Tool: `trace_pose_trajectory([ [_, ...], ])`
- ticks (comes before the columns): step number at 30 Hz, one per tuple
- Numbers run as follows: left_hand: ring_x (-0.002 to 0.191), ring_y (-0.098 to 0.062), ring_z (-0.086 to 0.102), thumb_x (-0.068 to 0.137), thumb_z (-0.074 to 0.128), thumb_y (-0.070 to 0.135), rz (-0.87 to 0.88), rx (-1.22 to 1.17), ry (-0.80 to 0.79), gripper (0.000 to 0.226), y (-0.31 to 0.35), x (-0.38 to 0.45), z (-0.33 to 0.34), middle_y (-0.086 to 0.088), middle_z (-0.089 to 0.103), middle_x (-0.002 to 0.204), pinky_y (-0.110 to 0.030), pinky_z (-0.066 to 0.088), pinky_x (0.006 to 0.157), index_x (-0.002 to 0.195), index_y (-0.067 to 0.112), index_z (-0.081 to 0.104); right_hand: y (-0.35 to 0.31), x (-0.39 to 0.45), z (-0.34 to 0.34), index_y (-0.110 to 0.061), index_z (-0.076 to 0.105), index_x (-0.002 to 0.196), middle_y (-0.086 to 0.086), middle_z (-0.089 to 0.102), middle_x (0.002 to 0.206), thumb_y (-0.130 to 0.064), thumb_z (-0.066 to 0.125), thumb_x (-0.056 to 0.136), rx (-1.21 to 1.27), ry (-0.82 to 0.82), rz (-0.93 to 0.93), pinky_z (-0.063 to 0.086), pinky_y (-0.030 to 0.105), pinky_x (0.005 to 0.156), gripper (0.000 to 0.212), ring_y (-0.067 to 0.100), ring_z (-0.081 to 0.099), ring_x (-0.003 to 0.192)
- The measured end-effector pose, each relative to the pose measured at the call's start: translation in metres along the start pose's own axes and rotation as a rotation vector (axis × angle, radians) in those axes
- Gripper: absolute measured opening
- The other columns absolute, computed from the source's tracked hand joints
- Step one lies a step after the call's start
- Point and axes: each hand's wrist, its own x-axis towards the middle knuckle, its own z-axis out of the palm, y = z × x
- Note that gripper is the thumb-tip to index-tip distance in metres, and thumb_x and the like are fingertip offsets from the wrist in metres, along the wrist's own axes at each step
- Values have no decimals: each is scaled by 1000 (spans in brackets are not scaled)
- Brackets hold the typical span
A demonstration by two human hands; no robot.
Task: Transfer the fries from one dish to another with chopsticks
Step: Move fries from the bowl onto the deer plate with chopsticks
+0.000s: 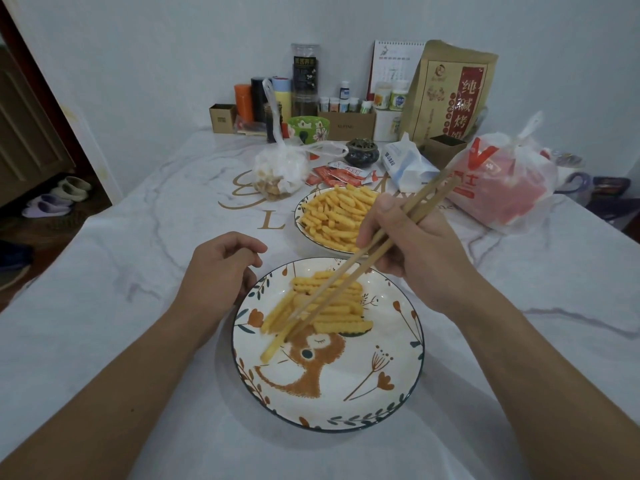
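Right grip (405, 244) grasps chopsticks (349, 275) | we judge their tips straddle a fry (273, 344), axis near-parallel | left grip (221, 268) relaxed, holding nothing, beside near plate (412, 368)

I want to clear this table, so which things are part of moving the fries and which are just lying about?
In use: chopsticks in right hand, near bear plate, far plate, fries.
Lying about: red plastic bag, brown paper pouch, green bowl, calendar.

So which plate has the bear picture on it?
The near plate, under the chopsticks, shows a brown bear. The far plate is heaped with fries, hiding any picture.
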Motion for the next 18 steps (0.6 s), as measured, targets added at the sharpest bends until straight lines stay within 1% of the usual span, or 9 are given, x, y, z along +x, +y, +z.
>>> trace_pose_trajectory([
  [2, 55, -18, 51, 95, 49, -3, 1, -1, 1, 29, -1, 0, 0, -4, 65, 79, -24, 37, 44, 92, 10, 75, 2, 2, -1, -22, 69, 61, -1, 50, 55, -42, 50, 99, -6, 37, -23, 35, 18, 47, 47, 10, 44, 49],
  [4, 56, -18, 51, 95, 50, -3, 3, -5, 3, 29, -1, 0, 0, -4, 66, 79, -24, 37, 43, 92, 10, 75, 3, 4, -5, -19, 67, 61, -4, 48, 52, -39, 52, 96, 25, 68, -42, 31, 18, 46, 43, 10, 40, 47],
  [7, 54, -17, 51, 95, 50, -4, 5, -1, 3, 29, 0, 0, 1, -4, 66, 79, -23, 37, 43, 91, 9, 75, 5, 5, -7, -18, 66, 61, 0, 44, 51, -43, 55, 95, 86, 46, -51, 25, 22, 45, 43, 13, 35, 45],
  [10, 53, -16, 50, 95, 49, -4, -2, -10, -1, 28, 0, 0, 1, -3, 65, 77, -23, 37, 43, 92, 9, 74, 8, 3, -1, -20, 65, 61, 6, 42, 52, -53, 55, 90, 83, -2, -21, 20, 31, 47, 45, 15, 34, 45],
  [11, 52, -16, 50, 95, 49, -4, -5, -13, 0, 28, 0, -1, 1, -3, 65, 77, -23, 37, 43, 92, 9, 74, 9, 3, 1, -20, 64, 60, 7, 41, 53, -54, 54, 89, 81, -13, -8, 20, 32, 46, 46, 16, 34, 45],
  [13, 52, -16, 51, 95, 49, -4, -11, -16, 8, 28, 0, -1, 1, -3, 65, 77, -23, 37, 42, 92, 9, 74, 10, 3, 2, -18, 63, 61, 6, 43, 52, -55, 53, 90, 68, -8, -2, 22, 27, 43, 48, 14, 36, 44],
  [15, 51, -15, 51, 96, 49, -4, -11, -16, 7, 28, 0, -1, 1, -3, 65, 78, -22, 37, 41, 93, 8, 74, 9, 4, -2, -12, 60, 64, 2, 45, 50, -52, 52, 92, 64, 38, -7, 25, 22, 41, 49, 12, 37, 41],
  [17, 51, -15, 51, 96, 49, -4, -5, -11, 0, 28, 0, -1, 1, -4, 65, 78, -22, 37, 41, 93, 8, 74, 8, 6, -9, -9, 59, 64, 3, 44, 49, -47, 50, 92, 116, 114, 7, 23, 21, 42, 48, 13, 35, 41],
  [18, 51, -15, 51, 96, 49, -3, -4, -8, -2, 28, 0, -1, 1, -4, 65, 78, -22, 37, 41, 93, 8, 74, 7, 8, -14, -10, 59, 63, 5, 42, 50, -45, 50, 95, 157, 165, 20, 20, 24, 43, 48, 14, 33, 42],
])
